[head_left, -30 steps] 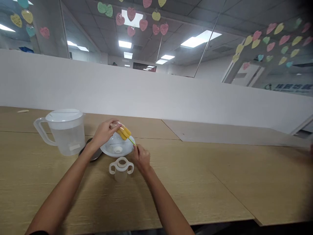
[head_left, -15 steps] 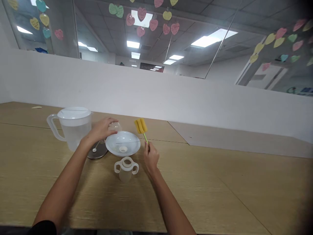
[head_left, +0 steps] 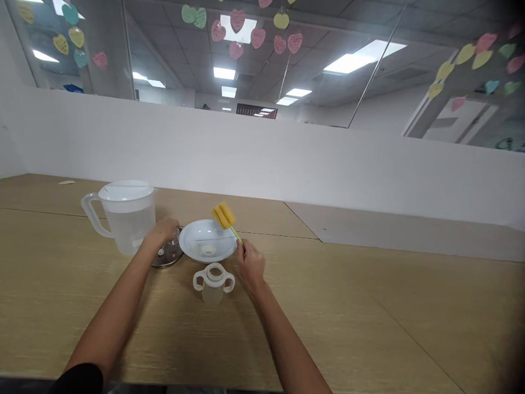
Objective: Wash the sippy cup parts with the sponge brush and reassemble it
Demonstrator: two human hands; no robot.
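On the wooden table stand a plastic pitcher at left, a white bowl in the middle, and a two-handled cup nearer. The right hand closes its fingers around the green handle of a yellow sponge brush, which points over the bowl. The left hand curves over a clear dome beside a metal lid; I cannot tell if it grips.

Just behind the white plate, a bottle brush shows a yellow sponge head and a thin lime-green handle. Left of the plate, a clear pitcher carries a white lid, and the table is pale tan with fine wood grain. Far beyond the plate hang paper hearts in pink, yellow, green and teal.
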